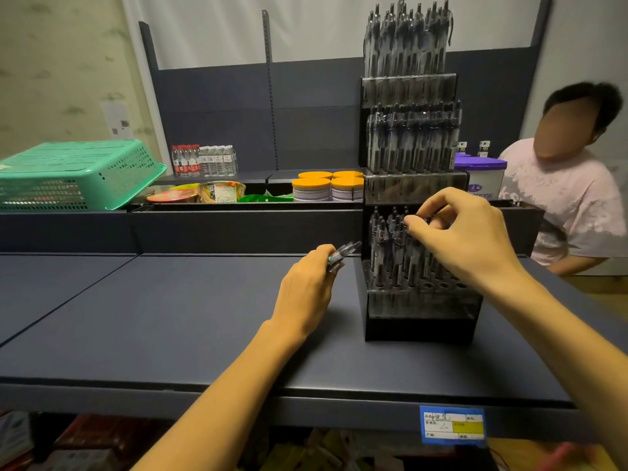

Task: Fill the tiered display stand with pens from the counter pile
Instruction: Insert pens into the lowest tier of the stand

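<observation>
Head view. A black tiered display stand (419,321) sits on the dark blue worktop (170,321), near its right front portion; three tiers are visible, rising toward the back. The top tier (407,42) and middle tier (413,137) are packed with upright pens whose number cannot be counted through blur and overlap. The bottom tier (390,253) is partly filled: pens crowd its left and rear holes, while about three empty sockets (443,285) show along its front right; the right hand covers the rest of that row.

The right hand (465,239) is over the bottom tier, thumb and forefinger pinched on the top of a pen (413,229) standing among the others; the pen's lower end is lost in the cluster. The left hand (307,287) rests just left of the stand, its grip clenched around a small bundle of pens (343,254) whose tips project toward the stand; their count is unclear, perhaps three or four. No loose pile is visible on the worktop.

To the left of the stand the worktop is bare up to its front edge, which bears one blue price label (453,425). Behind it: one upturned green basket (78,175), four orange-lidded tubs (326,188), and bottled water (204,161). A second person in a pink shirt (571,205) is cut off by the right frame edge.
</observation>
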`<action>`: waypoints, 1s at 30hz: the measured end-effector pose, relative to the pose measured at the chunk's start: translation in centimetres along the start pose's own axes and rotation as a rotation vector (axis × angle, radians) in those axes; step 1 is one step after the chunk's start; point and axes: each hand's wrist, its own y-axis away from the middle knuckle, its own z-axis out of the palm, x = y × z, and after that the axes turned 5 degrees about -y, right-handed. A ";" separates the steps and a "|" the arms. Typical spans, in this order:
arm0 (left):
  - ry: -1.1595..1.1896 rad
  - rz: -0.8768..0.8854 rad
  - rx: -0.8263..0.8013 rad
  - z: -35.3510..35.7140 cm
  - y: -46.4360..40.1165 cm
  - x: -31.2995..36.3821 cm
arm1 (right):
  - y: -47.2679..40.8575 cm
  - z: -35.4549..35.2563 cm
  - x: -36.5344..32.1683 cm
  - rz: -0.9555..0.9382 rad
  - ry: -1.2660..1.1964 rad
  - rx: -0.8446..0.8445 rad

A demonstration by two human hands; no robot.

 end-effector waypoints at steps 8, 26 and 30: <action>0.004 0.015 -0.013 -0.7 -0.1 0.6 | 0.6 -0.1 -0.9 -0.074 -0.063 0.009; 0.021 0.137 0.025 -1.3 -0.4 1.9 | 2.4 0.5 -2.9 -0.152 -0.099 -0.340; 0.048 0.126 0.004 -1.3 -0.4 2.3 | 2.6 0.3 -2.7 -0.153 -0.114 -0.297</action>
